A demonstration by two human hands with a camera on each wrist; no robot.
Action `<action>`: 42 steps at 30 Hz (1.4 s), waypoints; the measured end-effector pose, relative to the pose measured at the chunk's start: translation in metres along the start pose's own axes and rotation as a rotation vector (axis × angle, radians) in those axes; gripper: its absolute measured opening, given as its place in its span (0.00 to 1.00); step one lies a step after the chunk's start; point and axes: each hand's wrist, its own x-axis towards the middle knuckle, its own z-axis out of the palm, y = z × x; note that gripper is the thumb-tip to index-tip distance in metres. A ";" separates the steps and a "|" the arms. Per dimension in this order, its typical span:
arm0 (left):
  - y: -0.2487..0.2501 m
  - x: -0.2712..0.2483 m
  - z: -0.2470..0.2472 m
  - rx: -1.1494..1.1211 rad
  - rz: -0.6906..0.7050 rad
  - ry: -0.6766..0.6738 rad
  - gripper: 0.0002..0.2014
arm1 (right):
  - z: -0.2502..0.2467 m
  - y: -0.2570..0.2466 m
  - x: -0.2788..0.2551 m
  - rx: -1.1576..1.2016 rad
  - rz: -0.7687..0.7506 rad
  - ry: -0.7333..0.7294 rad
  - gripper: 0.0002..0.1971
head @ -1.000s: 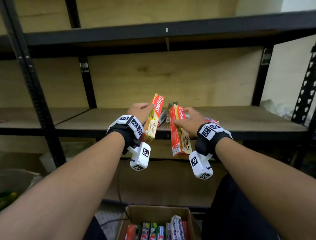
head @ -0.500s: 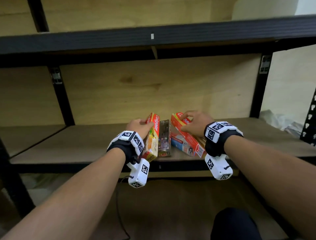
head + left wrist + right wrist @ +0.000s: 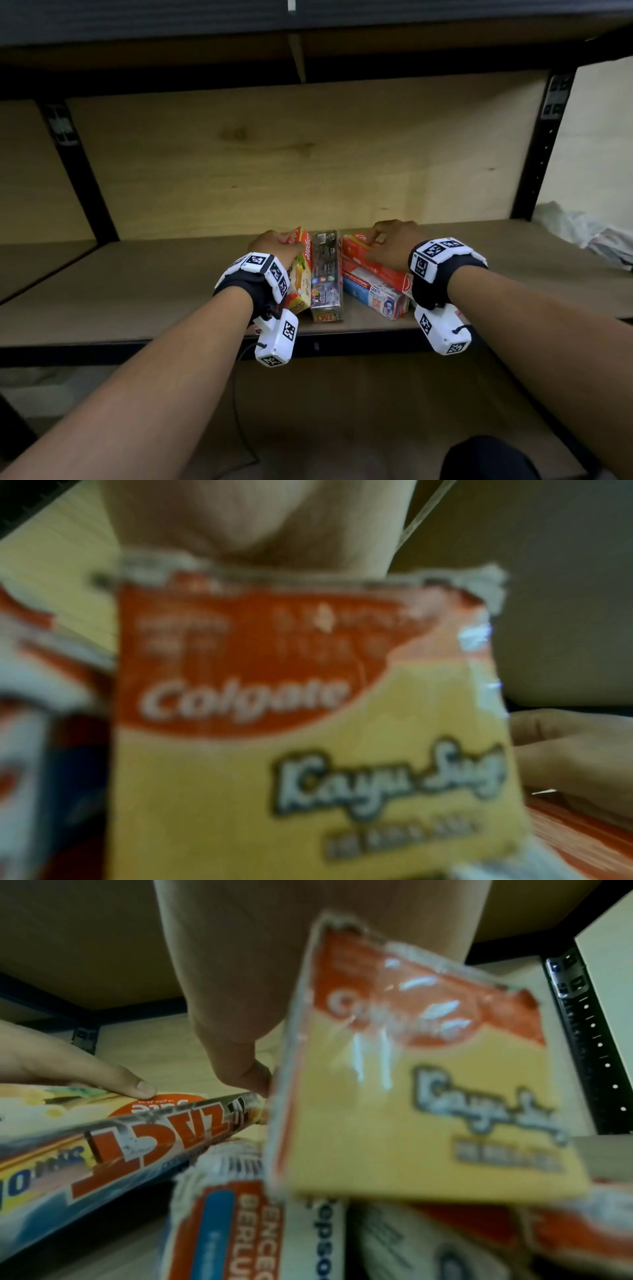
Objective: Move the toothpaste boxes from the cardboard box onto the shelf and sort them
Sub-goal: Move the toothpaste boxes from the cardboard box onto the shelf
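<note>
Both hands are at the shelf (image 3: 144,294) placing boxes. Left hand (image 3: 274,244) has its fingers clamped on a yellow Colgate box (image 3: 301,274), standing on its long edge just left of the dark Zact box (image 3: 326,274) and tilted. Right hand (image 3: 394,244) has its fingers curled over a second Colgate box (image 3: 371,265), which lies on top of the Pepsodent box (image 3: 375,298).

To do this step well:
- Left: lay the box down flat before letting go, or it likely tips.
- Right: the two Colgate boxes match, so group them together, not on the Pepsodent box.
- Square the ends to the shelf's front edge.

The cardboard box is out of view.
</note>
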 end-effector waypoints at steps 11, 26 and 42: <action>0.010 -0.021 -0.005 0.144 0.077 -0.098 0.24 | 0.000 -0.001 -0.019 -0.034 -0.001 0.037 0.15; -0.002 -0.119 -0.043 0.052 0.238 0.015 0.20 | -0.028 -0.031 -0.110 -0.023 -0.064 0.061 0.08; -0.118 -0.188 0.001 -0.142 -0.060 -0.204 0.19 | 0.096 -0.045 -0.170 0.170 -0.114 -0.458 0.09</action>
